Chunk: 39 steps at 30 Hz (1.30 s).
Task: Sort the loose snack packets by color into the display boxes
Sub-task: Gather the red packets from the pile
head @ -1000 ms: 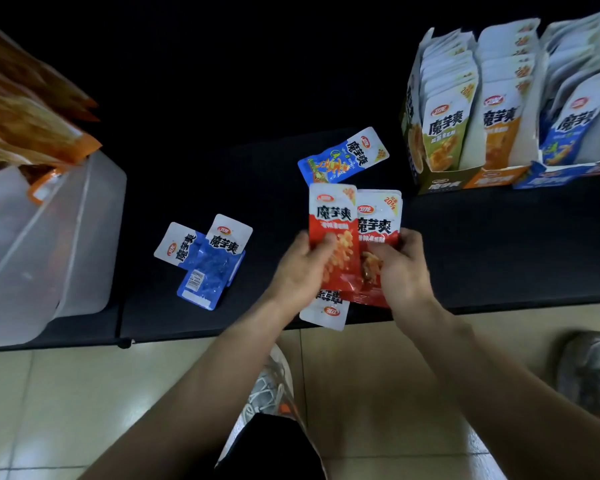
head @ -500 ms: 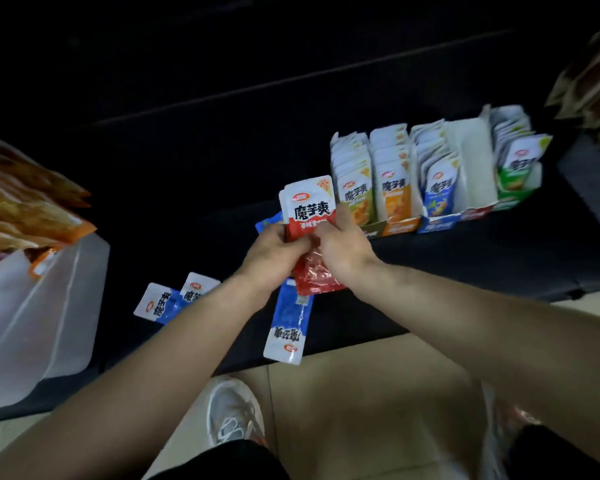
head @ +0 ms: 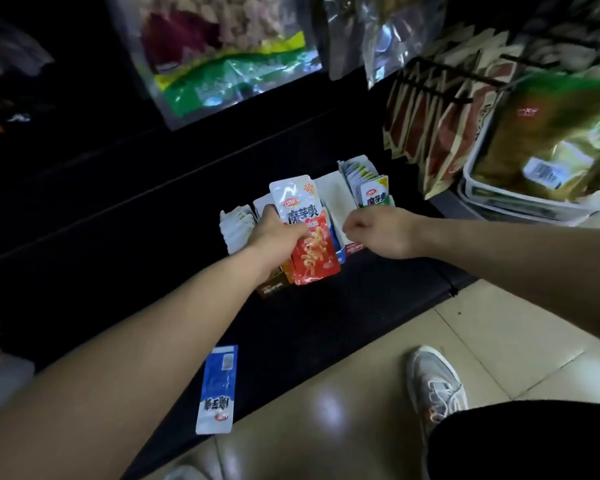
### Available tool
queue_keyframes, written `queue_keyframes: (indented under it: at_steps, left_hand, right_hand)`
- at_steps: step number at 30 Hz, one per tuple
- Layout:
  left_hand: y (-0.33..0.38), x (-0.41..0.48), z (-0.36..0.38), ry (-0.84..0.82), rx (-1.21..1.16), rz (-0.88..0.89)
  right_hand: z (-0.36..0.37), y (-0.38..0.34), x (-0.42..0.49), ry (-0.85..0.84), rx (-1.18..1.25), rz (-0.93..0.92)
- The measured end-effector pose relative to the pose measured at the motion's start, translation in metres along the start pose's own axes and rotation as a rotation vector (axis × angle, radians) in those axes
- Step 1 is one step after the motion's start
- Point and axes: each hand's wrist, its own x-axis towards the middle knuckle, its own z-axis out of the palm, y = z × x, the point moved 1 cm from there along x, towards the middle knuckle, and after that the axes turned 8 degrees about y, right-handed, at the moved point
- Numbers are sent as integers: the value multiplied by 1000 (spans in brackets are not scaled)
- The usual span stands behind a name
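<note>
Holding a red snack packet (head: pixel 314 251) upright, your left hand (head: pixel 274 237) pinches its left edge between fingers (head: pixel 297 233) and thumb, right over the display boxes (head: pixel 329 192). Your right hand (head: pixel 378 233) hangs just right of it, its fingers curled into a fist with nothing showing in them. Green packets (head: pixel 374 197) stand just behind that fist, and white-topped rows (head: pixel 238 223) stand left of your left fingers. A blue packet (head: pixel 219 386) lies well back toward you, at the black shelf's (head: pixel 153 271) front edge. Hanging bags (head: pixel 229 64) crowd overhead, and a white tub (head: pixel 520 202) sits far right. Tiled floor (head: pixel 326 393) and a grey shoe (head: pixel 433 382) lie below.
</note>
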Motion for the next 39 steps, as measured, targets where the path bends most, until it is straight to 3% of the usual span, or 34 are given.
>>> queue_keyframes:
  at_steps: [2,6,13,22,30,35,39]
  left_hand:
    - [5,21,26,49,4,17]
    - [13,66,80,139,-42,63]
    - [22,118,134,258,-13,132]
    - [4,137,132,440,94,235]
    - [-5,154,139,286,130,244]
    - [-5,165,138,313,16,208]
    - [-10,172,142,347,183,228]
  right_hand:
    - [-7,39,7,38,-180,-56]
    - [5,99,20,-51,-375,-62]
    - [42,142,59,-93,-347,-43]
    - [70,143,88,-81,-296,-91]
    - [73,142,92,-27,-280,-69]
    - [78,141,94,-19,-250,-64]
    - [85,136,95,24,-215,-72]
